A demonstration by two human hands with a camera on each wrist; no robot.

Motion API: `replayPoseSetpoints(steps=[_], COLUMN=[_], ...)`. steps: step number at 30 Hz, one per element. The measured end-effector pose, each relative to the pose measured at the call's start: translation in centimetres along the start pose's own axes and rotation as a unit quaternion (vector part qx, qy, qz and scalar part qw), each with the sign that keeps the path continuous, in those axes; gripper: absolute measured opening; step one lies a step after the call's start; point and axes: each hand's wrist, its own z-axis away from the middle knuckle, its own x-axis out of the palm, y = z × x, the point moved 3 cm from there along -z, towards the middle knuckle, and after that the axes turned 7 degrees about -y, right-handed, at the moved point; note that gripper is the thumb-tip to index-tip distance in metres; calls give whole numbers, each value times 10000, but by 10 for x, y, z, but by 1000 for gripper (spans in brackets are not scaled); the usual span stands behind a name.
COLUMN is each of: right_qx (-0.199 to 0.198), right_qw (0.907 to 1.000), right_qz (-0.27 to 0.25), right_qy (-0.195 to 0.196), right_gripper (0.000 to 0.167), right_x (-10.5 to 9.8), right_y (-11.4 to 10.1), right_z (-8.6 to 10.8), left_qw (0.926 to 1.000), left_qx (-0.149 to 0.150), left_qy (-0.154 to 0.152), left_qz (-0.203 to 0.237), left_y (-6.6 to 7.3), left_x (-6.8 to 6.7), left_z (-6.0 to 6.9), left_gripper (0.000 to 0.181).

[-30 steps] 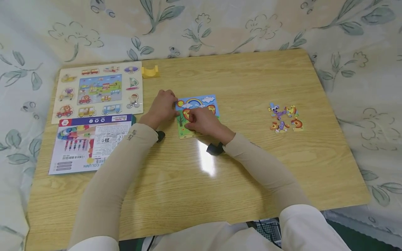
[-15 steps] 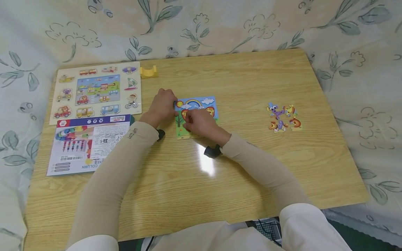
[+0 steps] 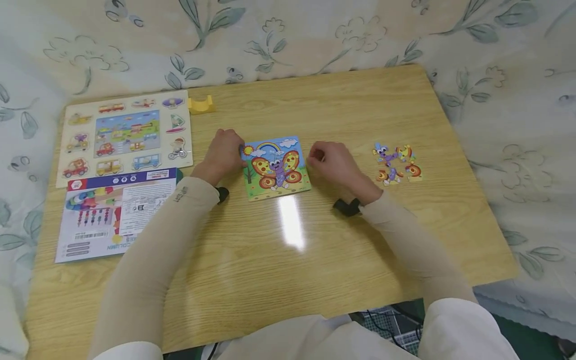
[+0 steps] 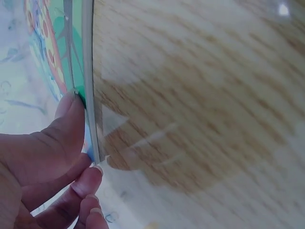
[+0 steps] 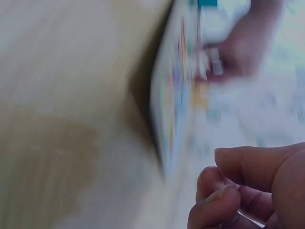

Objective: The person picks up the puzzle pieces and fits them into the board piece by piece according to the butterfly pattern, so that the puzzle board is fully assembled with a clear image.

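Observation:
A square puzzle board (image 3: 276, 168) with a butterfly, a rainbow and a tree on it lies on the table in the head view. My left hand (image 3: 223, 156) pinches its left edge; in the left wrist view the thumb (image 4: 71, 112) is on the picture side and the fingers are by the edge. To the right of the board, my right hand (image 3: 335, 162) is over the table, fingers loosely curled with nothing between them. Further right lie several butterfly-patterned puzzle pieces (image 3: 390, 156), grouped close together. Motion blurs the board in the right wrist view.
On the left, a larger vehicle puzzle board (image 3: 173, 137) lies behind a boxed toy (image 3: 96, 220). Beside the larger board stands a small yellow piece (image 3: 201, 105). A floral curtain (image 3: 310, 40) runs along the table's far edge.
My right hand has lifted off the puzzle board and moved right, uncovering the butterfly picture. The left hand stays at the board's left edge. The head view has shifted slightly.

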Motion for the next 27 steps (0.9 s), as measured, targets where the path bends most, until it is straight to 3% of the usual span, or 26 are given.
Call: replayPoseSetpoints(steps=[2,5,9,12,15,27], right_qx=[318,865,1599,1876,1964,1781], right_qw=[9992,9956,9828,9727,9687,9734], right_qz=[90,303,699,828,831,838], right_qy=[243,187,-603,-1086,-1274,-1170], right_gripper=[16,24,43,53,55,48], right_x=[-24,-56,-83,-91,-92,-88], right_y=[23,59,98,113,121,132], right_z=[12,30,46,48,45,34], left_qw=[10000,10000,9999,9998,9996,9997], left_qx=[-40,-55,-28,-17,-38,2], left_qy=[7,19,11,6,-34,48], left_qz=[2,21,113,177,291,232], left_y=[-1,-1,0,2,3,0], left_x=[-1,-1,0,1,3,2], left_z=[1,2,1,0,0,0], left_gripper=[46,46,46,45,46,47])
